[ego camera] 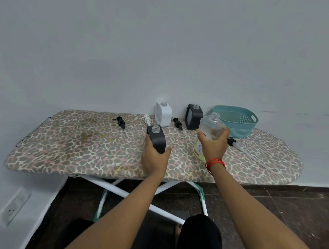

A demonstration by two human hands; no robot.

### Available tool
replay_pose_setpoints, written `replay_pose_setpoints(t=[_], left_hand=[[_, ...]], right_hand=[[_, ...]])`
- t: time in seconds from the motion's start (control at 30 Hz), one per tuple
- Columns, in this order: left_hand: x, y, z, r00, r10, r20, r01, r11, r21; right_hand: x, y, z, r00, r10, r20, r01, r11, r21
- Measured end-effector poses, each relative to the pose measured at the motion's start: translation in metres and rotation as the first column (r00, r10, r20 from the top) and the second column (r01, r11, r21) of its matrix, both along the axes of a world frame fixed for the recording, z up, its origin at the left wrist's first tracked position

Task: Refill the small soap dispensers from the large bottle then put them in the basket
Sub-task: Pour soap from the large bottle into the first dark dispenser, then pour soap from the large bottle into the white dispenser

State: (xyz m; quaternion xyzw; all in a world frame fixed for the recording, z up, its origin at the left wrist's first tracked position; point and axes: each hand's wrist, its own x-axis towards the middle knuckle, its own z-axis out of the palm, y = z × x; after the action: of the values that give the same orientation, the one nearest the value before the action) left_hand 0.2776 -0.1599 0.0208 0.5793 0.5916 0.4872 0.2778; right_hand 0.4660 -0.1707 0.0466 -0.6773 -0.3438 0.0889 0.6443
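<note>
Head view: at the far left, low on the pale wall, sits a white wall socket (10, 209). The ironing board (62, 147) stretches across the middle, a long rounded oval with a soft leopard-print fabric cover, on crossed white metal legs over a dark floor.

Toward its back edge a small black pump head (120, 121) lies on its side with a thin clear tube. Further right lies a white pump (147, 119), just beside the white dispenser (162, 114), a boxy, smooth bottle standing upright against the wall with its threaded neck open.

The left hand (154, 158) grips the nearer black dispenser (157, 137) low around its body, fingers and thumb wrapped round it. It is a matte, rounded block with a clear open neck, near the middle of the board.

Behind it lies a second black pump (178, 124), and the other black dispenser (194, 116) stands upright at the back, uncapped.

The right hand (214, 146), a red thread band (215, 162) at its wrist, clasps the large bottle (211, 131). The bottle is clear plastic, round-shouldered and tilted, its neck open, with pale yellow liquid low inside and a handwritten "SOAP" label.

At the right rear sits the basket (237, 121), teal plastic with perforated walls and cut-out handles. In front of it lies a long pump (235, 144) with a black collar and a clear tube.
</note>
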Motion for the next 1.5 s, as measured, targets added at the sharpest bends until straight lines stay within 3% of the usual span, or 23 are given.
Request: replay_pose_setpoints(t=[0.37,0.57,0.77,1.23,1.37,1.5], left_hand=[[-0.018,0.042,0.021,0.993,0.002,0.115,-0.005,1.0,0.028],[-0.043,0.126,0.053,1.0,-0.02,0.008,0.02,1.0,0.023],[-0.055,0.185,0.045,0.998,0.037,-0.056,-0.04,0.998,-0.047],[-0.068,0.22,0.021,0.996,-0.068,-0.056,0.064,0.995,-0.073],[-0.066,0.208,0.021,0.998,0.004,-0.058,-0.003,1.0,0.019],[-0.038,0.165,0.008,0.99,0.127,0.057,-0.138,0.945,0.296]], right_hand=[[-0.006,-0.003,-0.003,1.0,0.028,0.008,-0.028,0.992,0.119],[0.008,0.005,-0.014,0.994,-0.006,0.106,-0.008,0.991,0.136],[0.013,0.018,-0.028,0.987,-0.031,0.158,-0.002,0.979,0.205],[0.014,0.023,-0.034,0.981,-0.06,0.183,0.015,0.971,0.239],[0.013,0.022,-0.032,0.984,-0.04,0.176,-0.003,0.972,0.234],[0.014,0.022,-0.032,0.985,-0.036,0.171,-0.004,0.974,0.227]])
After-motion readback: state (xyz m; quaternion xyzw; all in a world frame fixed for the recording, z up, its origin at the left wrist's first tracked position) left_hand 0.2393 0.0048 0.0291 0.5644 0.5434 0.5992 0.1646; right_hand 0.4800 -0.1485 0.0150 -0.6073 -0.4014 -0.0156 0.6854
